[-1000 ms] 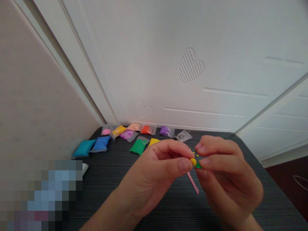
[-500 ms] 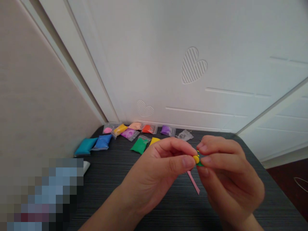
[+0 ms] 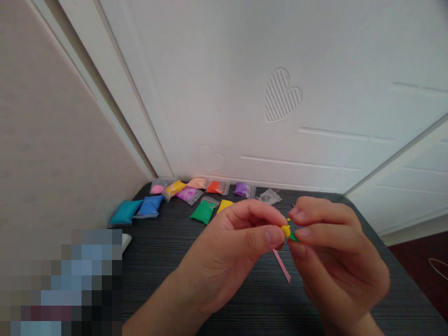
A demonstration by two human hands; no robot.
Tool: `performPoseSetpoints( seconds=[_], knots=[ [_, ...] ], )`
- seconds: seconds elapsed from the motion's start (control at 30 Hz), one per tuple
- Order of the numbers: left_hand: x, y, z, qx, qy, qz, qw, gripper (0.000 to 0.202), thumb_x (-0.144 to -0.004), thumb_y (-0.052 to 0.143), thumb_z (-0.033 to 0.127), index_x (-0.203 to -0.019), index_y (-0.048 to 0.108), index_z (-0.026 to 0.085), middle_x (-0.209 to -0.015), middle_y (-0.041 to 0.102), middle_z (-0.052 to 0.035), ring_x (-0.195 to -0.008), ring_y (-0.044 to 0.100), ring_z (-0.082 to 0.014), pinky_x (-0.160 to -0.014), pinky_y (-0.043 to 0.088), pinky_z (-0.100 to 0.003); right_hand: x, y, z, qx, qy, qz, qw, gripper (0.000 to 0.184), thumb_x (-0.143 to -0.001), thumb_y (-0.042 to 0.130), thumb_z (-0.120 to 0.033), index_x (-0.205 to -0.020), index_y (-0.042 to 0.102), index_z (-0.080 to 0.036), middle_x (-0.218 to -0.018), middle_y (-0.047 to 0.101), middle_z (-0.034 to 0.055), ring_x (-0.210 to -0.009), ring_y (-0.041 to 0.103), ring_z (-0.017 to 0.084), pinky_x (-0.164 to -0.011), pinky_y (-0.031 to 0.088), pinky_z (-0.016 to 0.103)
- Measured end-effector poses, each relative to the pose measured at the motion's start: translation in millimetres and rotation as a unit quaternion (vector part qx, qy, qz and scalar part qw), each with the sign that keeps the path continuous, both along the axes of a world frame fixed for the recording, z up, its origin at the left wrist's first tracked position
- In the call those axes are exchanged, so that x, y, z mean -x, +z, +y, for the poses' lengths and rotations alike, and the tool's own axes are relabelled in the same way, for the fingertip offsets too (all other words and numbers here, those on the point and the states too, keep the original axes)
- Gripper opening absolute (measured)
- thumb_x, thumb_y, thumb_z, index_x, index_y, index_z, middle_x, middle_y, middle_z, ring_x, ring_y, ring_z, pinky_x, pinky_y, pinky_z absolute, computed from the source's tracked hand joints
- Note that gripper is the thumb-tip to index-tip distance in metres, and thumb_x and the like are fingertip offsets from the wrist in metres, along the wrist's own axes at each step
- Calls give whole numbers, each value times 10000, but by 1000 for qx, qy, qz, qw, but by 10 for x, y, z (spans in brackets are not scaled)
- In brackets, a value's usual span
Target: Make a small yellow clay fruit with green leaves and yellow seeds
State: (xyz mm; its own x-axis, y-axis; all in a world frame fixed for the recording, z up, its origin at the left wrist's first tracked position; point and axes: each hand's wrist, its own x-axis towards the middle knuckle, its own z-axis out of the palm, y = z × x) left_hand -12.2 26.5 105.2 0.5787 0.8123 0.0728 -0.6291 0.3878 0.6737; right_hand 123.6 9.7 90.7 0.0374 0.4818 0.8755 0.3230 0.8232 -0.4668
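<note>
My left hand (image 3: pixel 231 252) and my right hand (image 3: pixel 336 266) meet above a dark striped table (image 3: pixel 168 280). Between their fingertips sits a small yellow clay ball (image 3: pixel 286 230) joined to a green clay bit (image 3: pixel 293 237). My left thumb and forefinger pinch the yellow ball; my right fingertips pinch the green bit. A pink strip (image 3: pixel 282 265) lies on the table just under the hands. Tiny yellow crumbs show above the ball.
Several small bags of coloured clay lie along the table's far edge: teal (image 3: pixel 125 212), blue (image 3: pixel 149 206), green (image 3: pixel 203 211), yellow (image 3: pixel 224 204), orange-red (image 3: pixel 215 187), purple (image 3: pixel 242 189). A white panelled wall with heart shapes stands behind. A blurred patch covers the lower left.
Both hands have drifted slightly right and up together with the clay piece; the pinch on it is unchanged.
</note>
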Motion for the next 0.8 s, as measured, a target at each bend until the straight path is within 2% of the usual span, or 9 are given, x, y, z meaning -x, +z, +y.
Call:
performPoseSetpoints(
  seconds=[0.3, 0.47, 0.8],
  knots=[
    [-8, -3, 0, 0, 4, 1, 1000, 50, -687, 664, 146, -726, 671, 176, -717, 576, 9, -704, 520, -78, -689, 440, -184, 5, -1, -4, -9, -26, -10, 1000, 219, -700, 615, -100, -875, 628, -232, -874, 615, 28, -798, 578, 174, -783, 494, 405],
    [-17, -6, 0, 2, 9, 9, 1000, 49, -670, 679, 150, -715, 672, 167, -715, 580, 4, -706, 525, -82, -684, 437, -186, -3, 3, 1, -15, -12, -16, 1000, 278, -672, 618, -44, -899, 626, -203, -900, 608, 27, -825, 576, 170, -804, 479, 385],
    [-15, 4, 6, -9, 18, 11, 1000, 46, -689, 671, 162, -733, 659, 162, -721, 576, 9, -719, 527, -77, -707, 426, -189, -10, 4, 38, -35, -1, -10, 999, 277, -648, 628, -3, -880, 632, -155, -891, 617, 40, -820, 583, 175, -777, 478, 387]
  ],
)
